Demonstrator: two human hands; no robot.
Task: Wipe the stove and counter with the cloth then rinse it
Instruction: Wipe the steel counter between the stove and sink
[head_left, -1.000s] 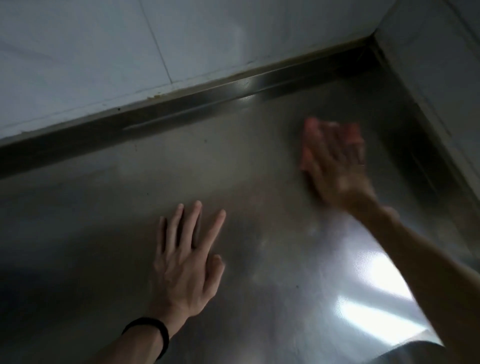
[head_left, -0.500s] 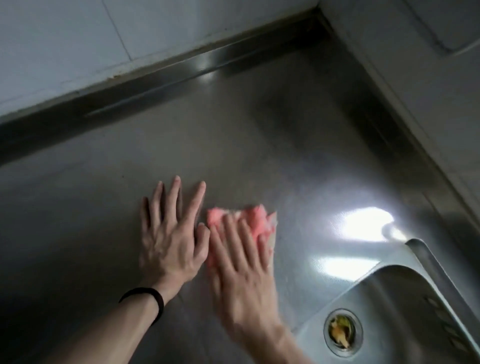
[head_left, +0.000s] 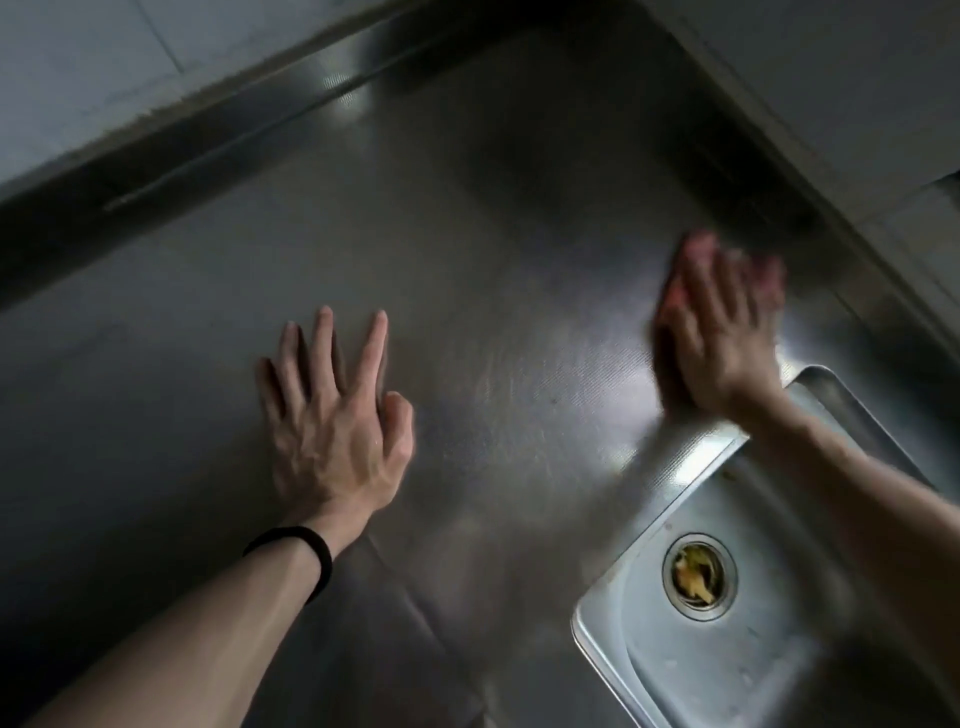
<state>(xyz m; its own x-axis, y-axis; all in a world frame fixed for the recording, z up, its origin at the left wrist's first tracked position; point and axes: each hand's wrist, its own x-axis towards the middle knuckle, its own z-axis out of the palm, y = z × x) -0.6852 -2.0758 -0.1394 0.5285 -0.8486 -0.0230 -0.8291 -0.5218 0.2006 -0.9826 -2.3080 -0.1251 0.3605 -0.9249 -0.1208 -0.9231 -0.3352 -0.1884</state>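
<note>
My right hand (head_left: 719, 332) lies flat on a pink cloth (head_left: 698, 249) and presses it against the steel counter (head_left: 493, 260), near the back right corner just beyond the sink. The hand is blurred with motion and covers most of the cloth; only pink edges show past the fingertips. My left hand (head_left: 337, 415) rests palm down on the counter at the middle left, fingers spread, holding nothing. A black band circles its wrist. No stove is in view.
A steel sink (head_left: 769, 649) sits at the lower right, with food scraps in its round drain (head_left: 698, 574). A raised steel lip (head_left: 218, 135) and tiled wall (head_left: 78, 78) border the counter at the back, and another wall (head_left: 857, 104) closes the right side.
My right hand has swept the cloth from beside my left hand out to the right, toward the back corner by the sink. The left hand stays planted. The view has shifted toward the sink.
</note>
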